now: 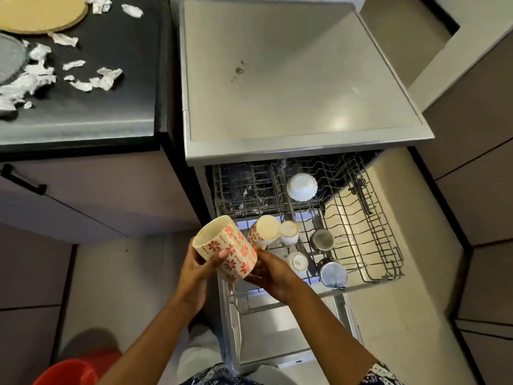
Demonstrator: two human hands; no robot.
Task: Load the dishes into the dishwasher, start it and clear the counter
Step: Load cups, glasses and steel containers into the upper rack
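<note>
- One cream mug with red flowers (226, 250) sits just below the middle of the head view. It is tilted with its open mouth toward 10 o'clock, above the front-left corner of the rack.
- Two hands grasp it. The left hand (194, 269) wraps the side from 8 o'clock with its thumb over the pattern. The right hand (270, 270) cups the base end from 4 o'clock, fingers curled on it.
- One dishwasher (291, 79) fills 12 to 3 o'clock. Its door (272, 329) is dropped open at 6 o'clock, and one upper rack (369, 282) is pulled out.
- Six pieces stand in the rack:
  - one white bowl (301, 187), bottom up, at the back;
  - one second flowered mug (263, 230), base up, just at 1 o'clock of the held mug;
  - one small patterned cup (289, 233) touching that mug;
  - one white cup (297, 261) in front of the patterned cup;
  - two steel cups, one (322, 240) behind the other (333, 273).
- One black counter (111, 115) lies at 10 o'clock. Well over ten foil scraps (107, 77) are strewn on it, too bunched at the left edge to count exactly.
- Two placemats sit at 11 o'clock, one tan placemat (41, 12) and one grey placemat (11, 59).
- One red bucket (75, 370) is at 7 o'clock.
</note>
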